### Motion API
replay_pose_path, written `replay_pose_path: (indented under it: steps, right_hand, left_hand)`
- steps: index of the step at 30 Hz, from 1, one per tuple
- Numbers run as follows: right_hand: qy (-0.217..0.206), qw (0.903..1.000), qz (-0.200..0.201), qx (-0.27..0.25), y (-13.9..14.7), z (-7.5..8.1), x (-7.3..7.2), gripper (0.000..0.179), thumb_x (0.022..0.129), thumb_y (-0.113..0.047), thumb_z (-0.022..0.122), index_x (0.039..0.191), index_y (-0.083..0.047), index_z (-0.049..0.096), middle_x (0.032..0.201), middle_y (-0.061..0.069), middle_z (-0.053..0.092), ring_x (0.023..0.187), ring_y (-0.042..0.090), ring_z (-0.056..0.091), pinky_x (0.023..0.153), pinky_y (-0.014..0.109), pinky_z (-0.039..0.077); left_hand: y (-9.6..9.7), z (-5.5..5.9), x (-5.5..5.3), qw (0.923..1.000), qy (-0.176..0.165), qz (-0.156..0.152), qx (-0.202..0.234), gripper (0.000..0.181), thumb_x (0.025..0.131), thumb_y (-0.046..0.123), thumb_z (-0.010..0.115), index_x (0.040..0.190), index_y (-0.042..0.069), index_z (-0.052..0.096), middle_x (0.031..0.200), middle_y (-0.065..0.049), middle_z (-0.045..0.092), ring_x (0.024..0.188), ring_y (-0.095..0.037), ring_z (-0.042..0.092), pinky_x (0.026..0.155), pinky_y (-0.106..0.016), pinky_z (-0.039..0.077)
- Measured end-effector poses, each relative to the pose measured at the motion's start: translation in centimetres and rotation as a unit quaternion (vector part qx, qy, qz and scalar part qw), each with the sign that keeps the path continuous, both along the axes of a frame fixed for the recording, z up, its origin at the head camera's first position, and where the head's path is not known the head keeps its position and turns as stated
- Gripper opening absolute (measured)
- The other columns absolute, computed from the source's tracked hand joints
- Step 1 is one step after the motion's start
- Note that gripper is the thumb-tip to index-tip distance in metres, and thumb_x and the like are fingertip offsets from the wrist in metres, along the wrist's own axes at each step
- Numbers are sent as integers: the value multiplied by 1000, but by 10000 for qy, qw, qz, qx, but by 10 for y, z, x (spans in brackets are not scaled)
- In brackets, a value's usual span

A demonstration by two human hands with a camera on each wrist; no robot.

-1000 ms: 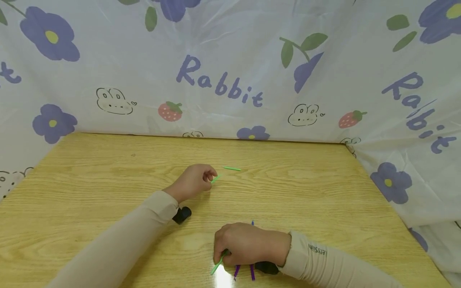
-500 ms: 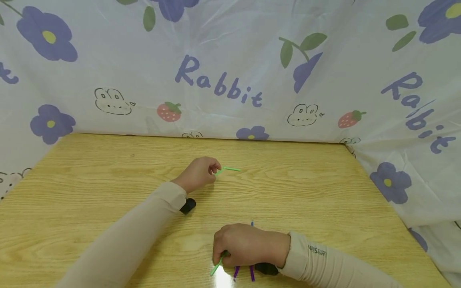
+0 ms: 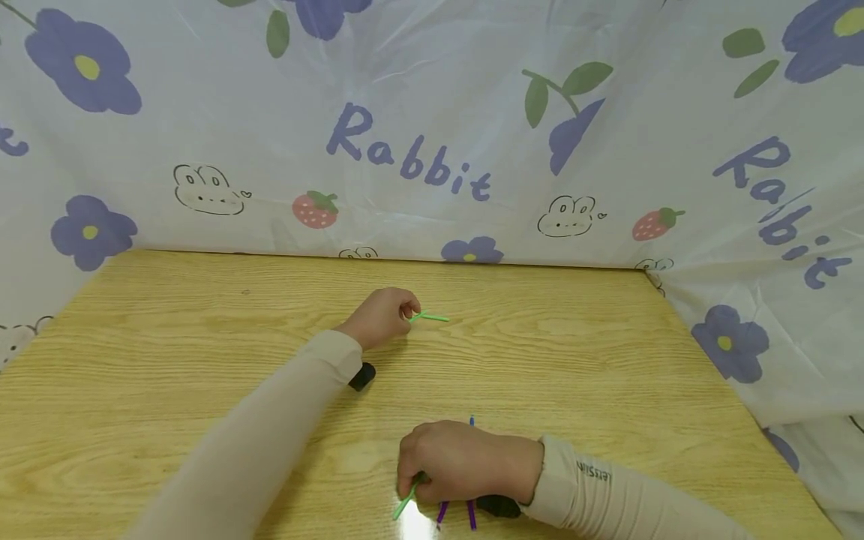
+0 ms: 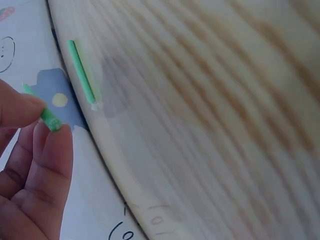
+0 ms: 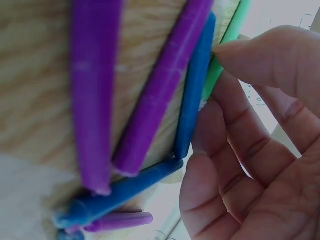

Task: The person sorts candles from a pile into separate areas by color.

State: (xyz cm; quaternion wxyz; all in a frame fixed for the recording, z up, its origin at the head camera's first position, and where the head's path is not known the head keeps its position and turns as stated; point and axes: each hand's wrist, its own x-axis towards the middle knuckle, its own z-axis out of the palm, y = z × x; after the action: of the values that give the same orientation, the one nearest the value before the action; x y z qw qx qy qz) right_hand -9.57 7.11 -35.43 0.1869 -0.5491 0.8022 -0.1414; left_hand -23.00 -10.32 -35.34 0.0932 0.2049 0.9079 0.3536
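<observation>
My left hand [image 3: 381, 319] is above the far middle of the table, pinching a short thin green stick [image 4: 50, 119] between thumb and fingers. Just beyond its fingertips a second green stick [image 3: 435, 317] lies on the wood. Near the front edge, my right hand [image 3: 442, 459] holds another green stick [image 3: 405, 504] low, between thumb and fingers. Beside that hand, in the right wrist view, are two long purple sticks [image 5: 162, 90], two blue sticks [image 5: 122, 192] meeting at an angle, and a smaller purple stick [image 5: 120, 221]. From the head, my right hand hides most of these.
The wood-grain table [image 3: 574, 375] is enclosed at the back and sides by a white printed cloth [image 3: 270, 112]. A black wrist device [image 3: 362, 376] sits under the left cuff, another [image 3: 498, 507] under the right.
My left hand has moved away and to the right with its green stick, closing in on the stick lying there. My right hand has stayed almost in place.
</observation>
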Motion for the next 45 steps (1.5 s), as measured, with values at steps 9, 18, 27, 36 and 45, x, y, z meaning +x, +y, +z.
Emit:
replay_pose_path:
  steps: [9, 18, 27, 36, 45]
  right_hand:
    - [65, 10000, 11, -50, 0, -1, 0, 19, 82, -3, 70, 89, -19, 76, 89, -15, 65, 86, -8, 53, 78, 5, 38]
    - [106, 9999, 22, -48, 1, -1, 0, 19, 81, -3, 70, 89, -19, 76, 89, -15, 65, 85, -8, 53, 78, 4, 37]
    - [73, 10000, -16, 28, 1, -1, -1, 20, 82, -3, 70, 91, -20, 76, 90, -16, 65, 86, -8, 53, 78, 4, 38]
    - [105, 9999, -12, 44, 0, 1, 0, 20, 82, -2, 70, 91, -20, 75, 90, -16, 65, 85, -8, 53, 78, 4, 37]
    - [188, 9998, 5, 31, 1, 0, 0, 21, 81, -3, 70, 90, -20, 75, 89, -16, 64, 83, -8, 51, 76, 3, 36]
  left_hand:
    - [6, -6, -13, 9997, -36, -63, -234, 25, 85, -8, 59, 108, -1, 65, 101, -12, 64, 92, -23, 57, 80, -34, 49]
    - [9, -6, -21, 9982, -119, -116, -580, 23, 85, -8, 58, 105, 2, 66, 98, -10, 63, 91, -23, 57, 82, -35, 49]
    - [13, -9, -27, 9976, -252, -235, -608, 22, 86, -8, 56, 102, 2, 67, 94, -8, 62, 87, -21, 55, 79, -34, 48]
    - [15, -12, -34, 9970, -377, -274, -610, 23, 86, -10, 55, 100, 2, 67, 96, -9, 62, 88, -22, 55, 78, -33, 48]
    - [18, -12, -38, 9960, -334, -411, -725, 25, 83, -14, 54, 96, 3, 67, 95, -9, 63, 85, -21, 54, 75, -32, 47]
